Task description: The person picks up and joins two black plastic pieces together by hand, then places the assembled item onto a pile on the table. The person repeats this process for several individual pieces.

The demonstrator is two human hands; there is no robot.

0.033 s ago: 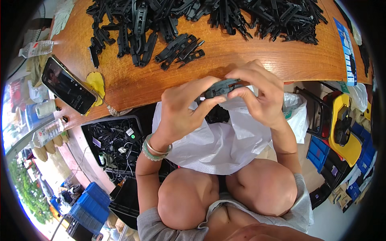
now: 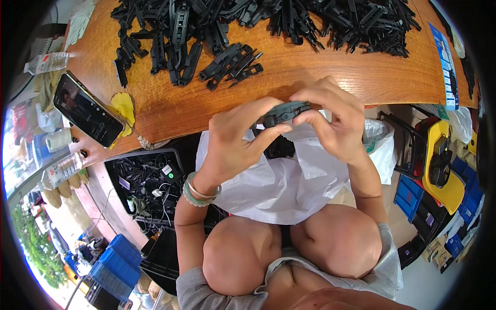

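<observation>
Between my two hands is a small black plastic part (image 2: 285, 114), held up over the table's near edge. My left hand (image 2: 237, 132) pinches its left end between thumb and fingers. At the other end, my right hand (image 2: 333, 116) grips it with thumb and forefinger. Below them an open white woven sack (image 2: 268, 186) lies between my knees, with dark pieces (image 2: 279, 147) showing inside it. Beyond the hands, a loose group of black plastic parts (image 2: 232, 64) rests on the wooden table (image 2: 310, 72).
Large heaps of black parts (image 2: 361, 23) cover the table's far side. A propped phone (image 2: 88, 109) stands at the left beside a yellow object (image 2: 123, 109). Under the table is a black bin (image 2: 144, 181) of cables and parts. A yellow chair (image 2: 442, 170) stands at the right.
My right thumb and fingers have shifted slightly on the black part, and a little more of its right end shows. Everything else stays in place.
</observation>
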